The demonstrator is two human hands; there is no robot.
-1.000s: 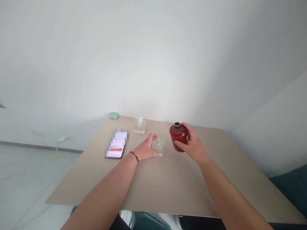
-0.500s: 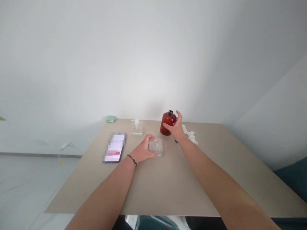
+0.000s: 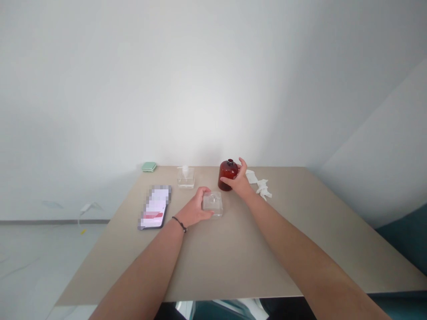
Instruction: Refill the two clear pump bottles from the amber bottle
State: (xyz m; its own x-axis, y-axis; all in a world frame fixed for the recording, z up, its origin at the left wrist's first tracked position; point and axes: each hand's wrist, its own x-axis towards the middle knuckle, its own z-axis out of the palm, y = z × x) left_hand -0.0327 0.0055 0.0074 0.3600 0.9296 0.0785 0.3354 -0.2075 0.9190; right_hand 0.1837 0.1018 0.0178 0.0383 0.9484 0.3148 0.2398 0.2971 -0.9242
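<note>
My left hand [image 3: 199,207] is wrapped round the side of a clear square bottle [image 3: 213,203] on the table, thumb in front and fingers behind. To the right and a little farther back stands an amber round-shouldered bottle [image 3: 227,173] with an open, uncapped neck. My right hand [image 3: 239,178] grips its right side, thumb across the front and index finger raised off it. Behind the left hand, a second clear square bottle [image 3: 186,178] has a white pump top.
A phone [image 3: 155,207] with a lit screen lies left of my left hand. At the back left corner sits a small green stack [image 3: 149,166]. Crumpled white tissue [image 3: 263,189] lies right of my right hand. A white wall rises behind the table [image 3: 213,266].
The amber bottle, with my right hand on it, has come slightly lower and left, uncovering more tissue. My left hand keeps its hold on the clear bottle. The view has shifted slightly.
</note>
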